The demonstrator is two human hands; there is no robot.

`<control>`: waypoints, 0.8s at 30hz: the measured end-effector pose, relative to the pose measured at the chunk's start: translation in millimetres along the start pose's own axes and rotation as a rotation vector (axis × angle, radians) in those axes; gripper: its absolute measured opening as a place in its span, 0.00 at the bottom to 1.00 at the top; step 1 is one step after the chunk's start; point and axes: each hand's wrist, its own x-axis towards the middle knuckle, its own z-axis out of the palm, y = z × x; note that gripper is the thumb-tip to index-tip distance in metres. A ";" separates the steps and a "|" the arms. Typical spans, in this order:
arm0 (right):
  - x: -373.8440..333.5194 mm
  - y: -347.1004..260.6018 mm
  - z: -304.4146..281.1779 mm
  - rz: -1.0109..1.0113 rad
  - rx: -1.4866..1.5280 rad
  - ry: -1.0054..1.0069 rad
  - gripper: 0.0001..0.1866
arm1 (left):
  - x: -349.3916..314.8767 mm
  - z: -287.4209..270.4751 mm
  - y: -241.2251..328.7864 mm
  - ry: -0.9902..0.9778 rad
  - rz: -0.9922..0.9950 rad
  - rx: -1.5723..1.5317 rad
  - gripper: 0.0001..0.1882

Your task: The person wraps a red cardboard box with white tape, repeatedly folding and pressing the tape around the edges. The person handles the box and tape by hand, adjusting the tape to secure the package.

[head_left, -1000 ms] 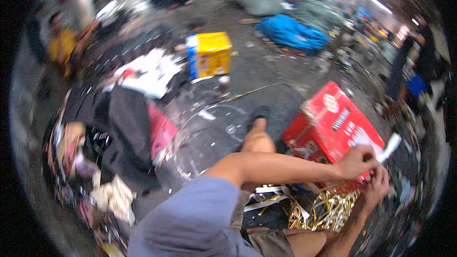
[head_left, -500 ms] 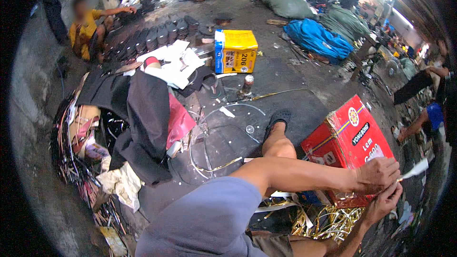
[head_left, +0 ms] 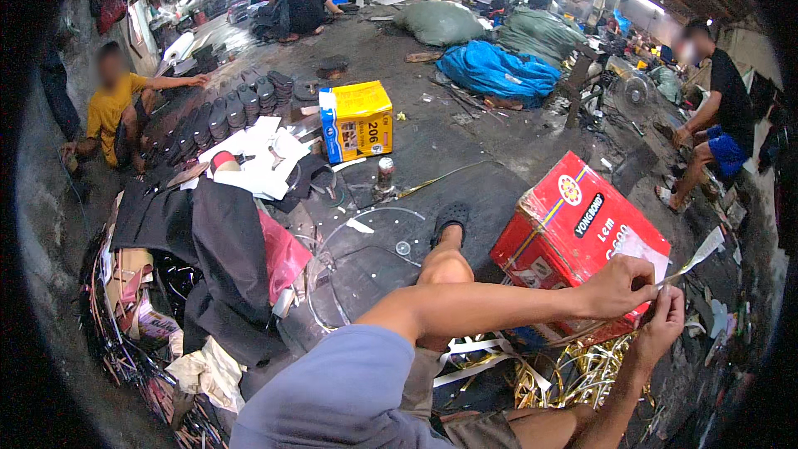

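Observation:
At the right, my left hand (head_left: pixel 619 287) and my right hand (head_left: pixel 661 320) meet in front of a red cardboard box (head_left: pixel 540 233). Between their pinched fingertips is a thin strip (head_left: pixel 705 251), its pale end sticking out up and to the right. The fingers hide the strip's other part. Both hands are closed on it, almost touching each other. A tangled heap of shiny gold strips (head_left: pixel 573 374) lies below my forearms, beside my bent legs. Some white strips (head_left: pixel 478 370) are mixed in at its left side.
A yellow and blue box (head_left: pixel 357 120) stands ahead, near white sheets (head_left: pixel 258 154) and rows of dark soles (head_left: pixel 233 108). Black cloth (head_left: pixel 220 241) covers scraps at left. A blue bundle (head_left: pixel 499 75) lies farther off. People sit at left (head_left: pixel 116 116), back (head_left: pixel 299 8) and right (head_left: pixel 723 100).
The view has tilted up and turned right, so more of the people at the back and right shows. My hands stay together on the strip, with the left hand's fingers shifted slightly.

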 end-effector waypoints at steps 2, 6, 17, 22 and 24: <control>-1.1 5.0 -1.2 -0.058 -0.046 0.047 0.13 | 1.7 1.1 5.3 -0.032 -0.055 -0.025 0.11; 1.9 14.5 -9.4 -0.029 -0.075 0.024 0.13 | 3.5 6.8 -4.5 -0.019 0.110 0.087 0.11; 5.3 12.7 4.7 0.060 -0.112 -0.101 0.10 | 10.7 -14.5 5.5 0.137 -0.164 -0.019 0.10; -3.6 -18.1 15.1 0.022 -0.083 -0.103 0.07 | 10.7 -20.8 25.5 0.128 -0.230 -0.023 0.10; -6.8 -26.3 18.2 0.060 -0.001 -0.107 0.05 | 7.5 -23.4 20.5 0.117 -0.227 -0.026 0.10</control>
